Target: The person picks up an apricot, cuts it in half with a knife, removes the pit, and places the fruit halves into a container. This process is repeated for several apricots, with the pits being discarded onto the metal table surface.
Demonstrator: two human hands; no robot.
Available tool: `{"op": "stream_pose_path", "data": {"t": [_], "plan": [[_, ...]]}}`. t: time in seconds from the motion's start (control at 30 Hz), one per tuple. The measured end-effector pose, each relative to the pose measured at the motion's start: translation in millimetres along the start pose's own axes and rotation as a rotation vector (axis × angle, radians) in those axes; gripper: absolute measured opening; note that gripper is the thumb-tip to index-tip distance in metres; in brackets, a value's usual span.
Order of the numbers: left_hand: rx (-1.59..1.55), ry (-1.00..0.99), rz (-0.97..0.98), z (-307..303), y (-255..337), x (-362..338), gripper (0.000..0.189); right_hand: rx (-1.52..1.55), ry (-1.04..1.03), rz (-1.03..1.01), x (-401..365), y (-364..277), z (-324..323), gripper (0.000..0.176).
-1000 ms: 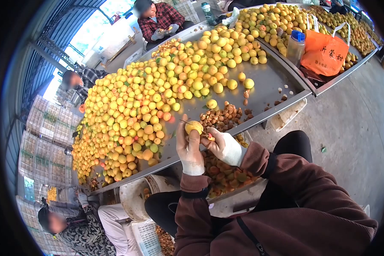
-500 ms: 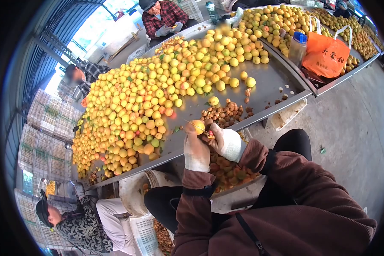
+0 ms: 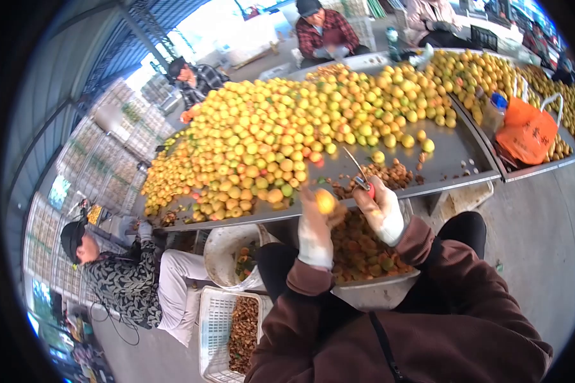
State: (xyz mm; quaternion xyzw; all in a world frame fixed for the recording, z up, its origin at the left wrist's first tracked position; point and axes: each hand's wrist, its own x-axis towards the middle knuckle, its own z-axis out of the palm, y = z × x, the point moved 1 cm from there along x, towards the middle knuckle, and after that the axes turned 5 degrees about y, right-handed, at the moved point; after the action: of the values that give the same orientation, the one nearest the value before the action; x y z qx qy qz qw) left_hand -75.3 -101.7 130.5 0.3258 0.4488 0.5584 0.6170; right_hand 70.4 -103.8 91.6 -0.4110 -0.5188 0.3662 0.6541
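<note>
My left hand, in a pale glove, is closed on a yellow-orange fruit above the table's near edge; its fingers are blurred. To its right, my right hand grips a red-handled knife, its thin blade pointing up and to the left, apart from the fruit. Brown pits lie on the metal table just beyond. Under both hands sits a container of fruit pieces, partly hidden by the left hand.
A large heap of yellow fruit covers much of the table. An orange bag and a bottle stand at the right. A white bucket and a crate of pits are at lower left. Several people sit around the table.
The knife has come away from the fruit, and my hands have moved apart. The view has shifted, bringing more of the crate of pits into sight.
</note>
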Motion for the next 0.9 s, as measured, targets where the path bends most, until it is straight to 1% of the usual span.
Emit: {"op": "stream_pose_path", "data": {"t": [0.03, 0.07, 0.1, 0.17, 0.2, 0.23, 0.27, 0.3, 0.33, 0.37, 0.43, 0.5, 0.57, 0.6, 0.63, 0.7, 0.73, 0.77, 0.8, 0.83, 0.9], "plan": [[0.018, -0.175, 0.061, -20.9, -18.0, 5.3, 0.055, 0.005, -0.016, -0.026, -1.3, -7.8, 11.1, 0.031], [0.153, -0.111, 0.299, -28.2, -45.3, 9.4, 0.057, -0.102, 0.020, -0.136, -4.0, -15.4, 19.2, 0.028], [0.283, -0.040, 0.532, -26.9, -60.6, 10.3, 0.058, -0.211, 0.060, -0.246, -7.9, -22.3, 25.7, 0.026], [0.229, -0.105, 0.254, -17.0, -35.6, -12.8, 0.056, -0.336, 0.125, -0.167, -18.1, -30.2, 36.7, 0.021], [0.224, -0.083, 0.243, -24.6, -50.7, 0.1, 0.042, -0.187, 0.145, -0.128, -20.6, -13.5, 40.5, 0.019], [0.214, -0.091, 0.250, -20.9, -47.0, -4.9, 0.042, -0.039, 0.164, -0.088, -17.6, -13.2, 46.5, 0.018], [0.429, -0.020, 0.452, -16.1, -42.0, -11.2, 0.032, -0.049, 0.166, -0.098, -16.6, -15.2, 45.2, 0.018], [0.637, 0.057, 0.651, -10.5, -39.0, -13.6, 0.023, -0.115, 0.172, -0.047, -16.1, -17.1, 41.9, 0.018], [0.684, 0.054, 0.888, -9.5, -39.5, -5.9, 0.021, -0.182, 0.178, 0.006, -13.7, -22.9, 39.3, 0.019], [0.670, 0.052, 0.888, -6.9, -43.9, 0.9, 0.021, -0.195, 0.178, 0.001, -10.5, -21.7, 36.1, 0.019], [0.948, 0.069, 1.083, -1.3, -48.3, 14.0, 0.021, -0.223, 0.252, 0.049, -2.0, -12.8, 33.0, 0.022], [0.967, 0.090, 1.064, 10.2, -55.1, 24.9, 0.022, -0.199, 0.264, 0.006, 6.6, 6.2, 26.3, 0.022], [0.576, 0.112, 0.632, 20.1, -65.6, 38.4, 0.023, -0.310, 0.299, 0.009, 16.9, 12.9, 20.2, 0.026], [0.565, 0.096, 0.618, 22.1, -69.8, 45.1, 0.028, -0.475, 0.259, -0.219, 21.9, 27.4, 13.0, 0.023], [0.569, 0.088, 0.617, 22.9, -76.6, 54.7, 0.028, -0.474, 0.267, -0.216, 27.8, 28.8, 11.4, 0.023], [0.511, 0.052, 0.482, 19.4, -100.9, 83.1, 0.030, -0.552, 0.273, -0.056, 36.8, 30.8, 7.0, 0.020], [0.516, 0.044, 0.479, 11.1, -123.7, 104.6, 0.030, -0.551, 0.281, -0.051, 41.3, 39.4, 5.3, 0.020], [0.474, -0.040, 0.486, -0.4, -152.4, 129.6, 0.031, -0.585, 0.300, -0.100, 44.2, 50.7, 2.8, 0.020], [0.428, -0.123, 0.491, -5.6, -168.8, 144.9, 0.033, -0.620, 0.318, -0.149, 45.7, 59.9, -0.2, 0.019], [0.428, -0.128, 0.484, -1.1, -163.8, 144.4, 0.033, -0.625, 0.322, -0.142, 45.9, 66.1, -4.0, 0.019], [0.088, -0.045, -0.252, 11.6, -136.3, 124.7, 0.031, -0.660, 0.207, -0.179, 44.2, 76.4, -8.2, 0.017]]}}
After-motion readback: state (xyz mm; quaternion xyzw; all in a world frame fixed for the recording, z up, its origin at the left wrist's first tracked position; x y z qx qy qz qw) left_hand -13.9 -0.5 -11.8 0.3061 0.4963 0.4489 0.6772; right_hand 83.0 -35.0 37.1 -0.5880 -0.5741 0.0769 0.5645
